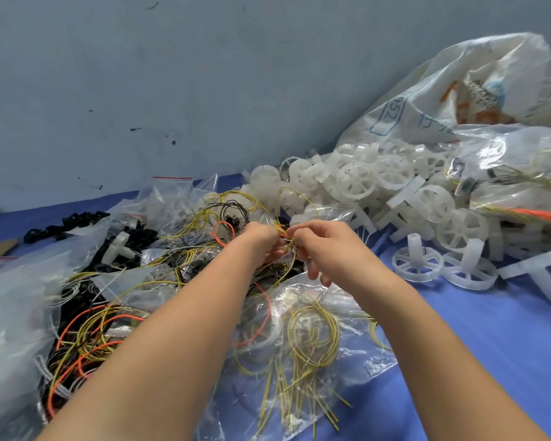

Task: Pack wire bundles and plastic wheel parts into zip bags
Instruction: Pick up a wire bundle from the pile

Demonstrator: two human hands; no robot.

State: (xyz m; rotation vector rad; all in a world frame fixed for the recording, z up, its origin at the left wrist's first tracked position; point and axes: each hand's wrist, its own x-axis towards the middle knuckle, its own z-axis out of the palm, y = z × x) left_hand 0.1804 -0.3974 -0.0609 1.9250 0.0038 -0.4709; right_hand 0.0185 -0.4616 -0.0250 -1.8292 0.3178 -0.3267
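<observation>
1. Clear bag of yellow wires (pixel 312 342): lies flat on the blue table (pixel 490 345) toward its near edge, between the two forearms; coiled and straight yellow strands inside, one orange loop.
2. Loose wire tangle (pixel 89 338): orange, yellow and black, near-left part of the table, partly under clear film.
3. Left hand (pixel 261 238): mid-table, fingers curled and pressed together around a yellow wire bundle (pixel 283 235).
4. Right hand (pixel 318 243): just beside the left, thumb and forefinger pinching the same bundle; the other fingers hang loosely curled.
5. Step in hand, as judged: gathering or untangling one bundle from the heap; bagging not yet begun.
6. Next move calls for freeing the bundle without snagging neighbouring loops, then finding an open bag mouth.
7. Empty zip bags (pixel 172 192): red-striped tops, toward the far edge, centre-left.
8. Plastic wheel parts (pixel 395 192): white heap, far-right, unpacked.
9. Large sack (pixel 477 90): far-right corner, against the wall.
</observation>
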